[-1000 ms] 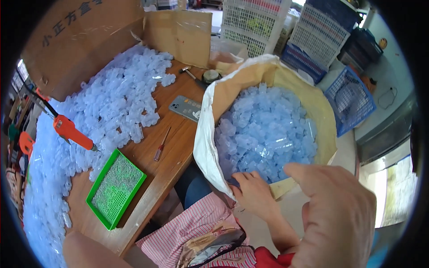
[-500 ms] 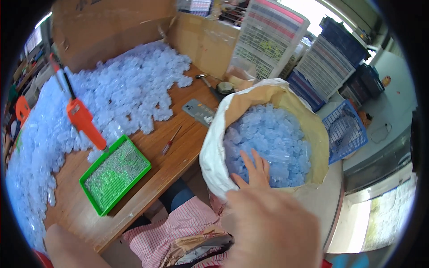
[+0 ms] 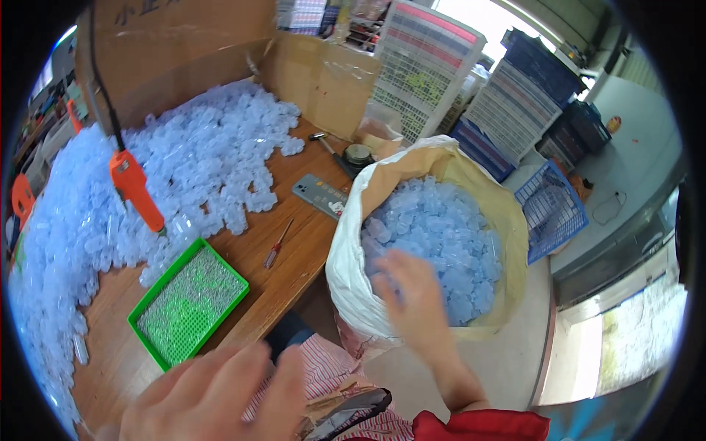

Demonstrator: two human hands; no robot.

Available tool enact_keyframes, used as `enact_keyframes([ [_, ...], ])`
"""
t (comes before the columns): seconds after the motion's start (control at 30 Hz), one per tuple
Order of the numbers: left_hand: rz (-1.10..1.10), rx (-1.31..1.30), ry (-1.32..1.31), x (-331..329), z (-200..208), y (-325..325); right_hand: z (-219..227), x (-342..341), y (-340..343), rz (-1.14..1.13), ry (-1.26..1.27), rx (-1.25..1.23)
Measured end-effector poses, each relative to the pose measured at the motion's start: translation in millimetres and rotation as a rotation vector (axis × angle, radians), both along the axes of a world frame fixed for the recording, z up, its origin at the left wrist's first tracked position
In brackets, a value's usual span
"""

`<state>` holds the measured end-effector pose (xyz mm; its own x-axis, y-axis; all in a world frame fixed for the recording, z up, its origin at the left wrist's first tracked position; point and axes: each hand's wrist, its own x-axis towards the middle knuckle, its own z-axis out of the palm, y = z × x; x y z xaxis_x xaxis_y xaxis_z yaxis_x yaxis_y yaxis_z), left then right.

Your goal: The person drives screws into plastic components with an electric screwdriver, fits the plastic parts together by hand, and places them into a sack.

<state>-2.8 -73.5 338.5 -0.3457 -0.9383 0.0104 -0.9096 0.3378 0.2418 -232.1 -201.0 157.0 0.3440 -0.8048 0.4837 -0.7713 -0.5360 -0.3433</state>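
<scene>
Over the front left part of a white woven sack (image 3: pixel 340 294) hovers my right hand (image 3: pixel 415 298), somewhat blurred, its fingers apart with nothing visible in them. Many small translucent bluish plastic pieces (image 3: pixel 441 231) fill the sack, which has a brown paper lining. Close to the camera at the lower edge, my left hand (image 3: pixel 213 397) is blurred, fingers stretched out and holding nothing I can see. Just beyond it on the table lies a green tray (image 3: pixel 136 323) covered with small silvery metal parts. An orange electric screwdriver (image 3: pixel 134 189) hangs by its cord above the tray's far side.
A large heap of bluish plastic pieces (image 3: pixel 198 154) covers the wooden table's (image 3: pixel 276 298) left and back. A small screwdriver (image 3: pixel 278 245), grey phone-shaped slab (image 3: pixel 320 195), hammer (image 3: pixel 331 151) and round tin (image 3: pixel 358 155) lie nearer the sack. Beyond stand cardboard (image 3: pixel 323 84), stacked crates (image 3: pixel 511 110) and a blue basket (image 3: pixel 551 209).
My right hand has lifted back from the pieces in the sack. A large blurred hand no longer covers the right forearm; my left hand now shows at the lower left.
</scene>
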Motion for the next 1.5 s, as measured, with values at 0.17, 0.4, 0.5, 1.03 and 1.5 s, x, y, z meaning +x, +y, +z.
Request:
enact_keyframes([
  [0.17,-0.289,-0.028,0.339,33.4,-14.5,42.1,-78.0,89.0,56.5,0.722,-0.382,-0.112],
  [0.4,-0.203,0.036,0.347,47.0,-30.4,24.5,-261.6,112.8,75.3,0.899,0.420,0.112],
  [0.5,-0.120,0.030,0.371,49.2,-33.9,33.0,-264.5,117.7,77.0,0.924,0.490,0.161],
  [1.03,0.150,-0.166,0.558,14.1,-58.6,39.0,-278.6,124.1,95.7,0.962,0.351,0.043],
  [1.5,0.443,-0.382,0.717,-33.2,-70.8,31.8,-33.5,26.3,22.0,0.755,-0.199,0.110],
])
